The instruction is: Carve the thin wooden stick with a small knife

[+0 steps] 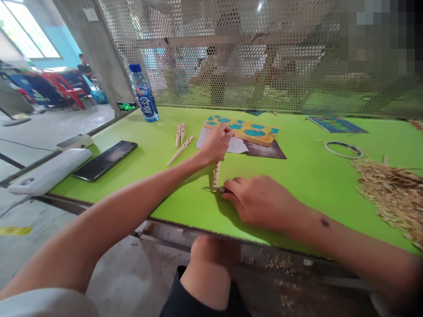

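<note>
My left hand [218, 141] is closed around the far end of a thin, notched wooden stick [216, 174], which points toward me. In my right hand [253, 198] is the handle of a small carving knife [209, 189]; its thin blade lies across the near end of the stick. Behind my left hand sits a yellow block with blue patches [254, 131], over a sheet of white paper [238, 145] and a dark sheet [267, 150]. Several carved wooden sticks [180, 150] with notched ends lie to the left of my left hand.
A blue-capped bottle [144, 94] stands at the back left. A phone [105, 160] and a white case-like object [51, 171] lie at the left edge. Right are a tape ring [343, 149], a patterned sheet [337, 124] and wood shavings [393, 189]. Perforated metal screen [205, 66] closes the back.
</note>
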`<state>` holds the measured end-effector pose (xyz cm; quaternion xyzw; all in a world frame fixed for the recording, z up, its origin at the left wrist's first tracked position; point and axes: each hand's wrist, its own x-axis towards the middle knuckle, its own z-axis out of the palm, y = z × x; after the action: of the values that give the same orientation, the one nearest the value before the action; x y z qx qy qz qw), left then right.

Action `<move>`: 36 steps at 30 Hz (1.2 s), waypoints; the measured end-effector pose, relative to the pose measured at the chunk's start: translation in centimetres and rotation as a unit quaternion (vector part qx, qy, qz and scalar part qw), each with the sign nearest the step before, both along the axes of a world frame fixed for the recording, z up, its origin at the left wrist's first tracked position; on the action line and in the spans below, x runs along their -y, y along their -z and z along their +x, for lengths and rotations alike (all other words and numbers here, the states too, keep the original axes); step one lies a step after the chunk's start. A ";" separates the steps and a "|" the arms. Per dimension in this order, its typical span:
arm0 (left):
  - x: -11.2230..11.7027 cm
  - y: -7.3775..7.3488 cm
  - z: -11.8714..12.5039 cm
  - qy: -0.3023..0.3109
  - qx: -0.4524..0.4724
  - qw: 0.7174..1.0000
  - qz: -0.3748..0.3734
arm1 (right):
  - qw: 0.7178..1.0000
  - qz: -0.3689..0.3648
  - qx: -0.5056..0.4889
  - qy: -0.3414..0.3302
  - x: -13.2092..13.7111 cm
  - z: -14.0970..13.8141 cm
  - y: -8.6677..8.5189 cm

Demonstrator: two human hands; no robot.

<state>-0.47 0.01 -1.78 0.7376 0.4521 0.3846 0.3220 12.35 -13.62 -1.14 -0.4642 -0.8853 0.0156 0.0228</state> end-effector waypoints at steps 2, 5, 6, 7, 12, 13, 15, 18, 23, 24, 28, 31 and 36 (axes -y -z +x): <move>-0.1 -0.1 -0.1 0.028 0.012 0.999 -0.010 | 1.000 -0.005 0.007 0.006 0.2 -0.3 -0.2; -0.1 -0.2 -0.2 0.046 0.036 0.998 -0.012 | 0.997 -0.063 -0.035 0.006 0.0 0.7 -0.6; -0.1 -0.3 -0.2 0.047 0.045 0.998 -0.012 | 0.994 -0.094 -0.058 0.003 -0.3 1.4 -0.8; 0.0 -0.2 -0.3 0.049 0.054 0.997 -0.012 | 0.989 -0.119 -0.083 -0.004 -0.6 2.0 -0.9; 0.1 -0.1 -0.5 0.074 0.092 0.992 -0.037 | 0.969 -0.182 -0.165 -0.034 -2.4 4.5 -0.7; 0.1 -0.2 -0.7 0.080 0.105 0.990 -0.046 | 0.968 -0.174 -0.177 -0.033 -2.7 4.7 -0.5; 0.0 -0.6 -1.0 0.097 0.130 0.985 -0.054 | 0.970 -0.139 -0.196 -0.029 -3.2 4.8 -0.1; -0.4 -1.2 -1.6 0.116 0.131 0.984 -0.021 | 0.971 -0.095 -0.217 -0.022 -3.6 4.8 0.4; -0.8 -1.3 -2.1 0.118 0.098 0.984 0.095 | 0.968 -0.057 -0.245 0.002 -3.8 4.8 0.8; -0.8 -1.3 -2.2 0.110 0.089 0.983 0.116 | 0.967 -0.051 -0.249 0.006 -3.8 4.8 0.9; -0.3 -1.6 -2.4 0.053 0.031 0.983 0.171 | 0.963 -0.045 -0.264 0.011 -3.9 4.8 1.0; 0.0 -1.8 -2.4 0.026 0.014 0.982 0.187 | 0.963 -0.043 -0.267 0.012 -3.9 4.8 1.0; -0.1 -1.9 -2.3 0.017 0.014 0.983 0.183 | 0.965 -0.035 -0.261 0.014 -3.9 4.8 1.1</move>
<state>-2.78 0.16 0.10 0.7863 0.3565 0.4657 0.1942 17.14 -9.73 -2.23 -0.4565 -0.8411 0.1668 0.2371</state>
